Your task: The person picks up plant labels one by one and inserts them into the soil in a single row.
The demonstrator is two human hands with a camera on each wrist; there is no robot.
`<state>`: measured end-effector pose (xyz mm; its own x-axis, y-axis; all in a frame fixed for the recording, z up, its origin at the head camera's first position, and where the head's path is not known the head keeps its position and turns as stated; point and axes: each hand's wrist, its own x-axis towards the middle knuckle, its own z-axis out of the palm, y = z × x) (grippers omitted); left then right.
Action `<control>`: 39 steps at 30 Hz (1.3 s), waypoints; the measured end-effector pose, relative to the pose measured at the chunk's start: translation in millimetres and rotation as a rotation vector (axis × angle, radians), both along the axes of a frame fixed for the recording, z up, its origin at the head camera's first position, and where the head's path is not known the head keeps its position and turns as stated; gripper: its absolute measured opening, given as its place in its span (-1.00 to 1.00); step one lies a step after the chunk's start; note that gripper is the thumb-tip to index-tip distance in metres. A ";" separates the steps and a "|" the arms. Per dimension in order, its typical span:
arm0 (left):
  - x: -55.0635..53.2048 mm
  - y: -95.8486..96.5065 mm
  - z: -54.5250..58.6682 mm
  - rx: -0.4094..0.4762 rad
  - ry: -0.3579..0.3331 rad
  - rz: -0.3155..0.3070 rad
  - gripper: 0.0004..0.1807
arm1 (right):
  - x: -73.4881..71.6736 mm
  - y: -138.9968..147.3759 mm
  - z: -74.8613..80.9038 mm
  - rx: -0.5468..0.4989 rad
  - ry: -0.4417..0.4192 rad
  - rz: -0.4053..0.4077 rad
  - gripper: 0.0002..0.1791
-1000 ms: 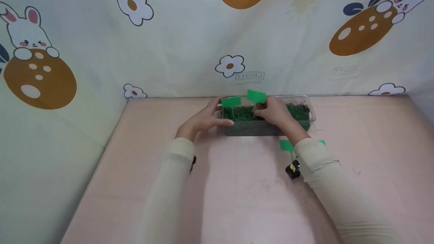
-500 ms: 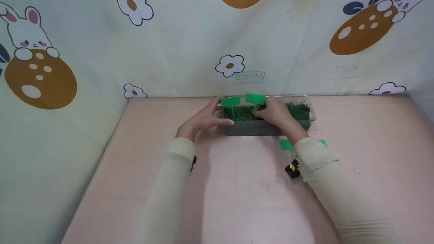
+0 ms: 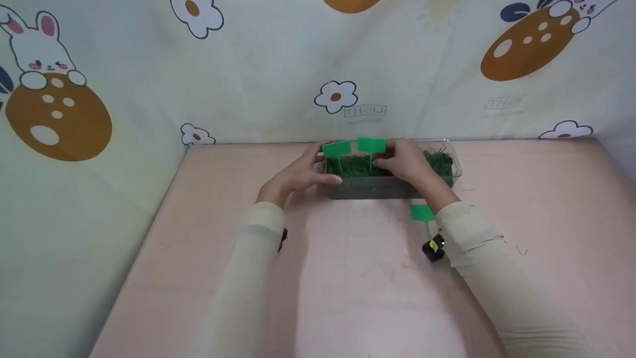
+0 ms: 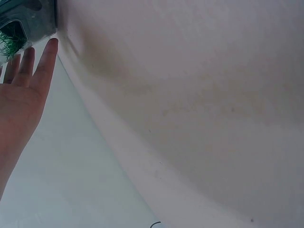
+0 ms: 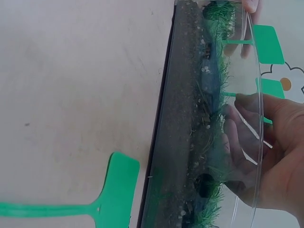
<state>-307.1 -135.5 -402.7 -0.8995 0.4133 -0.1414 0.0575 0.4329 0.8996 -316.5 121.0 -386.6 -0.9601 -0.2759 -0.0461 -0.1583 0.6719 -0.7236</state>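
A long clear plastic box [image 3: 355, 190] with dark soil and green grass [image 3: 354, 166] stands at the table's back edge. My left hand [image 3: 300, 174] holds its left end, thumb at the front and fingers towards the back; the left wrist view shows those fingers fairly straight. Two green T-shaped plant labels stand in the grass: the left label [image 3: 337, 148] and the right label [image 3: 371, 145]. Beside the right label's stem is my right hand [image 3: 410, 161]. In the right wrist view its thumb tip [image 5: 241, 100] is close to that stem, with a gap between thumb and fingers.
Another green plant label [image 3: 422, 213] lies on the pink tabletop [image 3: 357, 278] in front of the box, partly behind the right sleeve [image 3: 492, 268]. A small black wrist camera [image 3: 434, 248] hangs under that sleeve. A patterned cloth [image 3: 268, 89] rises right behind the box.
The right label has come down and straightened, its top now nearly level with the left one. My right hand has loosened and shifted slightly right. The left hand keeps its place.
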 end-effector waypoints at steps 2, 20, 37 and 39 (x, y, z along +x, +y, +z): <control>-0.3 -0.1 -0.5 0.002 0.004 -0.004 0.05 | 0.7 1.6 1.6 0.015 0.019 -0.002 -0.78; 0.5 1.0 -0.1 -0.026 -0.011 0.006 0.12 | 2.5 15.2 7.3 0.024 -0.001 -0.057 -0.72; -0.2 -0.2 -0.6 -0.029 -0.001 -0.002 0.09 | 7.9 27.8 13.6 0.039 0.037 -0.084 -0.77; -0.6 -0.3 -1.6 -0.024 0.007 -0.012 0.08 | 8.6 29.1 14.6 0.048 0.038 -0.095 -0.77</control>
<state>-307.7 -135.8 -404.3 -0.8956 0.4205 -0.1451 0.0689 0.4534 0.8886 -307.9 150.2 -372.0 -0.9831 -0.1820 -0.0206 -0.1188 0.7190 -0.6848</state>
